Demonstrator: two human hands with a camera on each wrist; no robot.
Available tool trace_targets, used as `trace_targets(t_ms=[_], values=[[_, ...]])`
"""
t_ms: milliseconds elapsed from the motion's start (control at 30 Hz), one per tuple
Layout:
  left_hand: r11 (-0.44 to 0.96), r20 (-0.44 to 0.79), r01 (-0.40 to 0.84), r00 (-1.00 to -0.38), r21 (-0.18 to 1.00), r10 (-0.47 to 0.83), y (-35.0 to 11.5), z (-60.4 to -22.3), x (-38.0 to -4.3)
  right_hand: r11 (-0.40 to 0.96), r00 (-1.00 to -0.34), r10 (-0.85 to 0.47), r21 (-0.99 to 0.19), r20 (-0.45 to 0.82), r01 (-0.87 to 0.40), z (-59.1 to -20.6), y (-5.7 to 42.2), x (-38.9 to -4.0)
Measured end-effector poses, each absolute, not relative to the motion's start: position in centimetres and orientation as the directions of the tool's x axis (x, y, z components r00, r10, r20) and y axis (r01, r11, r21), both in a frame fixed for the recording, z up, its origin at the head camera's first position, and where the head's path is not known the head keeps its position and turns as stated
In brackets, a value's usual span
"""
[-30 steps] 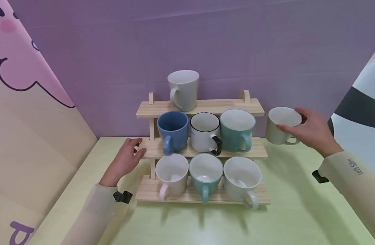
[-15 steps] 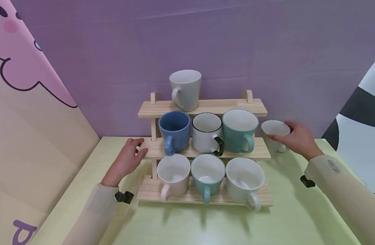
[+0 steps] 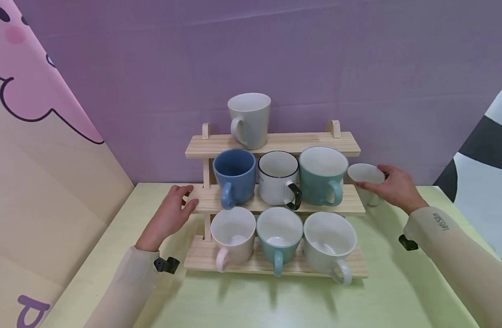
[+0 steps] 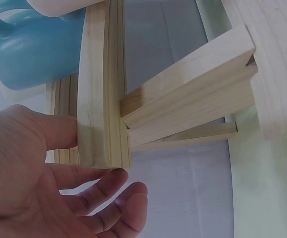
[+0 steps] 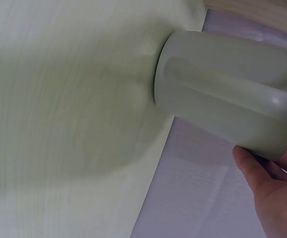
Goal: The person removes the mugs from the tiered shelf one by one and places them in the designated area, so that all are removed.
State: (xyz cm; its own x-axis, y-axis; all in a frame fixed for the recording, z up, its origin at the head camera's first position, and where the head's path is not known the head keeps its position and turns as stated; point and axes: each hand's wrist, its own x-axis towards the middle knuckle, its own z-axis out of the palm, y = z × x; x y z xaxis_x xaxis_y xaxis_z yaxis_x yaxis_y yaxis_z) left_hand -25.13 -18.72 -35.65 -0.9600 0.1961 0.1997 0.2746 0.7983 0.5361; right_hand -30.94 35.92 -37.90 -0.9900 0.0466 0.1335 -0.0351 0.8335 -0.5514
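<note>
A pale grey-green mug (image 3: 364,175) stands upright at the right end of the wooden rack (image 3: 275,145), partly hidden behind its middle shelf. My right hand (image 3: 398,187) holds this mug near the rim, thumb at the front and fingers behind. In the right wrist view the mug's base (image 5: 162,69) is right at the tabletop, its handle facing the camera. My left hand (image 3: 170,216) grips the left end of the middle shelf (image 4: 96,94), thumb and index finger at its edges, the other fingers loosely bent below.
On the top shelf sits a light grey mug (image 3: 251,120). Blue (image 3: 234,175), white black-rimmed (image 3: 277,177) and teal (image 3: 322,175) mugs fill the middle shelf. Pink (image 3: 233,234), mint (image 3: 278,234) and white (image 3: 328,239) mugs line the bottom one. A purple backdrop (image 3: 152,91) rises behind.
My right hand has brought the pale mug down and left, from beside the rack in the air to table level near the rack's right end. The left hand keeps its place.
</note>
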Motion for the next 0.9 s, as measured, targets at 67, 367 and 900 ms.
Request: trace_targets(t_ms=[67, 367, 900], values=[[0.797, 0.205, 0.279, -0.959, 0.536, 0.198, -18.7, -35.6, -25.1, 0.831, -0.991, 0.040, -0.555, 0.128, -0.038, -37.8, 35.9, -30.9], [0.797, 0.209, 0.279, -0.958, 0.535, 0.195, -18.7, -35.7, -25.0, 0.830, -0.996, -0.018, -0.554, 0.083, -0.061, -37.0, 36.0, -29.7], [0.766, 0.255, 0.322, -0.943, 0.557, 0.212, -19.2, -36.2, -25.1, 0.695, -0.878, -0.220, -0.564, 0.424, -0.446, -35.6, 32.2, -22.8]])
